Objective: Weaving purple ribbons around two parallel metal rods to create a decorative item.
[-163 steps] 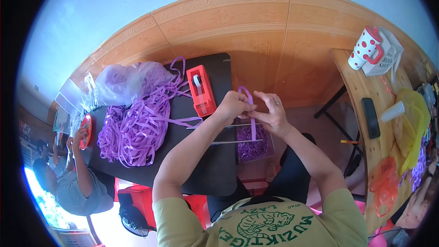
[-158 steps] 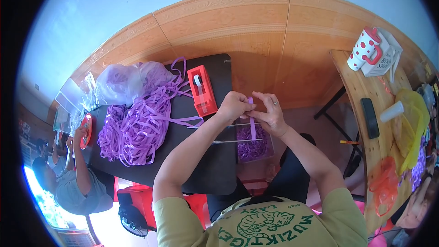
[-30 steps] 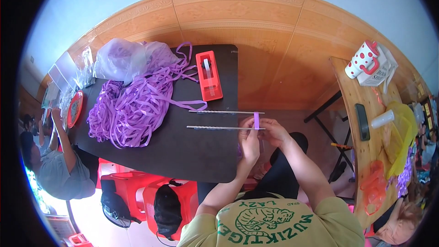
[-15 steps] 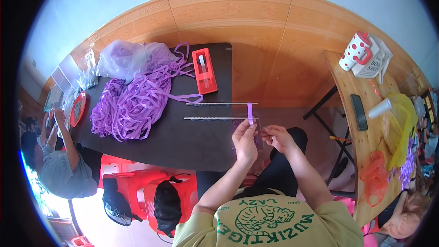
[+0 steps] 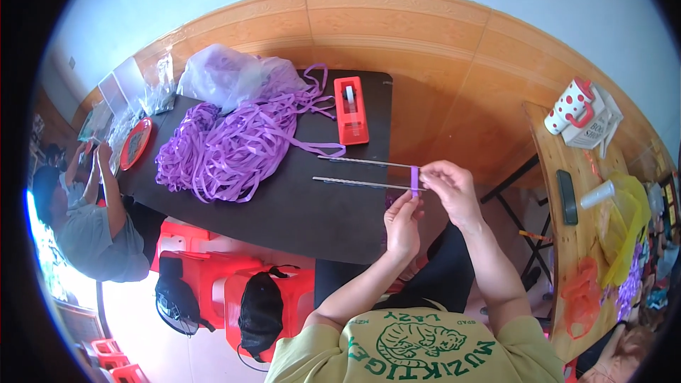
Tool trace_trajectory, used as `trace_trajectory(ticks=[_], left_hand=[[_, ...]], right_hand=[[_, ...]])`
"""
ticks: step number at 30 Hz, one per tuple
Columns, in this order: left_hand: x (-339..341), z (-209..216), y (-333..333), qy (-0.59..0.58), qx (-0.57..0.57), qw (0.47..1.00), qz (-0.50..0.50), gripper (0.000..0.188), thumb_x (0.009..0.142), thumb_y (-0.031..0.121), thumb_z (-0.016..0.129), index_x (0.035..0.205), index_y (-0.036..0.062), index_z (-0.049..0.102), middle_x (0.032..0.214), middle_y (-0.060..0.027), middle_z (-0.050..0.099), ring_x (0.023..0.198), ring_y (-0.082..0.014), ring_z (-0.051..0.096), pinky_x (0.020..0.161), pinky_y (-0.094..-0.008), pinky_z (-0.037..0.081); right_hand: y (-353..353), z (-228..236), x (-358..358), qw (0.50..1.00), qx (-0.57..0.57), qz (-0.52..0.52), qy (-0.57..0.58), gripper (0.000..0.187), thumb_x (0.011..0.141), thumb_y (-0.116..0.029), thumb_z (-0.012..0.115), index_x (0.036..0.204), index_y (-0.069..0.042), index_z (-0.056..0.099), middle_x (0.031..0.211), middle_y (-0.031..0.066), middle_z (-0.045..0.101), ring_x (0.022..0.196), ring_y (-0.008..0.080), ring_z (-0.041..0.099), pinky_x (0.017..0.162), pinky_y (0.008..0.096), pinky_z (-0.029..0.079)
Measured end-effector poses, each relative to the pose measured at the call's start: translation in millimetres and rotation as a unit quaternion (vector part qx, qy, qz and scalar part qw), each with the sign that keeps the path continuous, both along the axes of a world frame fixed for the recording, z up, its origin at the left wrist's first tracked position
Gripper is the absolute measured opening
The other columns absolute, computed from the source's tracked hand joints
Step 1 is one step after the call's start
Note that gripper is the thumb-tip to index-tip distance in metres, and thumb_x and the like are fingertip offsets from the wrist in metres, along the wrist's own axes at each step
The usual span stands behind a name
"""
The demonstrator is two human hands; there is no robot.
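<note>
Two thin metal rods, an upper rod (image 5: 369, 162) and a lower rod (image 5: 362, 183), stick out side by side past the right edge of the black table. A short purple ribbon (image 5: 415, 177) spans them near their right ends. My left hand (image 5: 403, 225) is closed, thumb and fingers pinching the ribbon's lower end just below the lower rod. Fingers bent together, my right hand (image 5: 452, 190) is at the ribbon's right side, by the upper rod's end. What its fingertips hold, if anything, is hidden. A big heap of purple ribbon (image 5: 227, 145) lies left of the rods.
On the black table (image 5: 305, 223) stand a red tape dispenser (image 5: 351, 110), a plastic bag (image 5: 227, 74) and a red plate (image 5: 136, 143). A person (image 5: 99, 227) sits at far left. A wooden table (image 5: 560, 241) on the right bears a dotted mug (image 5: 569, 106) and a phone (image 5: 566, 197).
My right hand has risen from below the rods' ends to the ribbon's upper end. My left hand still pinches the ribbon below. The whole view has shifted and tilted slightly.
</note>
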State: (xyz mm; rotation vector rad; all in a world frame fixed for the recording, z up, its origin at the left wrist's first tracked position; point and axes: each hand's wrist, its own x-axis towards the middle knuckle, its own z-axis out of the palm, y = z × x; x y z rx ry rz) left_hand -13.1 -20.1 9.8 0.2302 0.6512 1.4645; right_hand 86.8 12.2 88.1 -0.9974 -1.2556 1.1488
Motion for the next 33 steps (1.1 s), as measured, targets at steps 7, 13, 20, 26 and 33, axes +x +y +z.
trace_trajectory(ticks=[7,13,20,26,33], left_hand=[[-0.1,-2.2,0.0,-0.034,0.029,0.999,-0.013,0.022,0.088,0.002,0.049,0.105,-0.0024,0.062,0.097,-0.0102,0.066,0.083,-0.0156,0.061,0.074,-0.0272,0.047],[-3.8,11.6,-3.7,-0.107,0.042,0.992,-0.050,0.019,0.092,0.008,0.048,0.100,-0.0015,0.062,0.097,-0.0089,0.065,0.087,-0.0158,0.061,0.081,-0.0280,0.047],[-6.8,13.1,-3.5,-0.124,0.041,0.990,-0.048,0.019,0.093,0.014,0.048,0.093,0.0020,0.063,0.091,-0.0068,0.065,0.082,-0.0135,0.061,0.076,-0.0271,0.047],[-4.0,8.4,-3.0,-0.126,0.043,0.990,-0.046,0.015,0.091,0.012,0.051,0.092,0.0028,0.062,0.088,-0.0069,0.065,0.077,-0.0141,0.062,0.070,-0.0277,0.049],[-4.8,7.1,-5.5,-0.145,0.049,0.987,-0.047,0.014,0.091,0.010,0.052,0.093,0.0029,0.064,0.088,-0.0060,0.067,0.075,-0.0122,0.062,0.070,-0.0253,0.049]], right_hand=[[73.2,11.7,-84.8,0.990,-0.141,0.022,-0.024,0.017,0.084,-0.018,0.065,0.088,-0.002,0.064,0.077,0.0022,0.062,0.067,0.0071,0.056,0.056,0.0207,0.043],[93.0,13.9,-114.9,0.980,-0.193,-0.026,0.036,0.017,0.082,-0.023,0.069,0.077,-0.008,0.062,0.071,0.0019,0.064,0.058,0.0075,0.058,0.050,0.0195,0.041],[93.2,13.4,-125.2,0.975,-0.201,-0.063,0.073,0.014,0.081,-0.018,0.069,0.075,-0.009,0.061,0.068,0.0015,0.063,0.054,0.0064,0.057,0.044,0.0191,0.040],[95.0,15.1,-130.3,0.966,-0.223,-0.050,0.123,0.011,0.083,-0.016,0.067,0.077,-0.010,0.060,0.069,0.0014,0.062,0.057,0.0086,0.056,0.049,0.0224,0.042],[90.7,15.3,-133.4,0.956,-0.241,-0.023,0.164,0.010,0.085,-0.015,0.064,0.078,-0.010,0.059,0.068,0.0012,0.061,0.056,0.0090,0.057,0.049,0.0236,0.044]])
